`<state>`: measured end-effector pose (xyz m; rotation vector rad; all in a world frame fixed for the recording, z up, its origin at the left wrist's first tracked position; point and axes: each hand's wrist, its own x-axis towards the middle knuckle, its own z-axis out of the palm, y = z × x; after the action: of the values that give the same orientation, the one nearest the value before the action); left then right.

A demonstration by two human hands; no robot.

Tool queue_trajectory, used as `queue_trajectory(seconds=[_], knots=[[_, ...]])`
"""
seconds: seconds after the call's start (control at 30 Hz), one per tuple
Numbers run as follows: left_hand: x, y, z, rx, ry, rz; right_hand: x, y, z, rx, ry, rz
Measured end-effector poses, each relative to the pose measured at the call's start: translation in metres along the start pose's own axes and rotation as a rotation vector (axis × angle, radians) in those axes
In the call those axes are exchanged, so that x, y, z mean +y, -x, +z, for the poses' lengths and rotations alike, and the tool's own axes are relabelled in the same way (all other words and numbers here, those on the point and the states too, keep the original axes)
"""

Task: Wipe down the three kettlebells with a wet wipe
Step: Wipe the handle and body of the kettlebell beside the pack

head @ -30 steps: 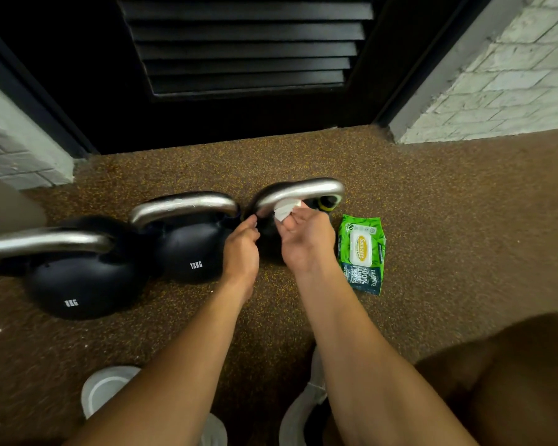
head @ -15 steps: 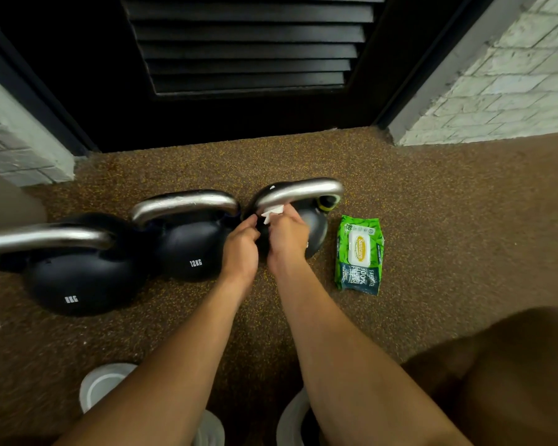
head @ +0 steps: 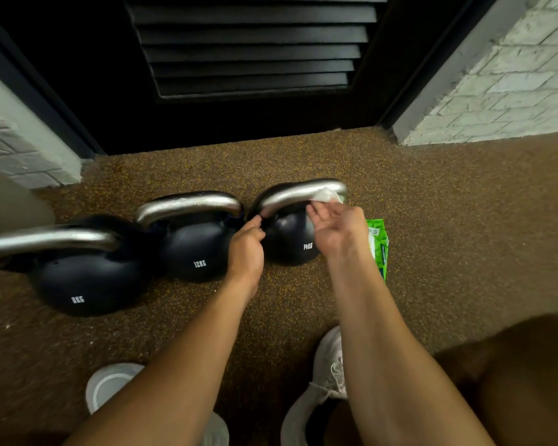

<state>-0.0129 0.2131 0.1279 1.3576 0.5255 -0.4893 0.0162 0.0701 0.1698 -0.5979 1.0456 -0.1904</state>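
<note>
Main risk we see: the wet wipe [head: 326, 195] is only draped over the right end of the 14 kg kettlebell's handle [head: 298, 193], and our right hand [head: 337, 230] meets it with straight fingers, palm up and nothing closed round it, so it could slide off onto the gritty floor [head: 464, 236] and pick up dirt. Second risk: our left hand [head: 247, 249] has its fingers curled at the handle's left base, but whether it really grips we cannot tell; push hard at the far end and the bell may rock into the 12 kg kettlebell [head: 195, 249] just beside it. The three bells stand in a row on the floor, 8 kg kettlebell [head: 84, 278] leftmost, black bodies, bare steel handles. The wipe is white and crumpled. The green wipe pack [head: 379, 243] lies right of the 14 kg bell, partly behind our forearm.
</note>
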Motion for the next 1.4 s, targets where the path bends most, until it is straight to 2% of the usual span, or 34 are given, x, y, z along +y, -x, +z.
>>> queue_trajectory(seconds=[0.13,0.37,0.53,0.6,0.7,0.83,1.0,1.1,1.2,1.3,1.4], knots=[[0.000,0.002,-0.001,-0.004,-0.015,0.002,0.019,0.008,0.016,0.041,0.032,-0.060],[0.001,0.000,-0.005,-0.043,0.010,0.000,0.085,0.028,0.028,0.038,0.319,-0.188],[0.002,0.003,0.001,0.000,0.021,0.004,0.055,0.026,0.022,-0.043,0.352,-0.045],[-0.001,0.000,0.001,0.004,-0.012,0.010,0.036,0.022,0.022,-0.007,0.310,-0.026],[-0.003,-0.003,-0.001,-0.005,-0.009,-0.007,0.006,0.004,0.023,0.105,0.129,-0.094],[-0.003,-0.005,-0.003,-0.034,-0.010,-0.009,-0.006,-0.003,0.023,0.140,0.111,-0.102],[-0.002,-0.002,-0.002,-0.034,-0.002,0.003,0.028,0.029,0.027,0.050,0.396,-0.095],[-0.001,0.001,0.000,-0.065,0.105,-0.043,0.060,0.038,0.035,0.147,0.470,-0.216],[0.000,0.003,0.002,-0.071,0.133,-0.048,0.073,0.038,0.029,0.111,0.389,-0.216],[0.000,0.000,0.002,-0.014,0.046,-0.016,0.050,0.029,0.012,0.123,0.343,-0.249],[-0.001,-0.003,0.000,-0.025,0.011,-0.012,0.014,0.010,-0.007,0.283,0.274,-0.473]])
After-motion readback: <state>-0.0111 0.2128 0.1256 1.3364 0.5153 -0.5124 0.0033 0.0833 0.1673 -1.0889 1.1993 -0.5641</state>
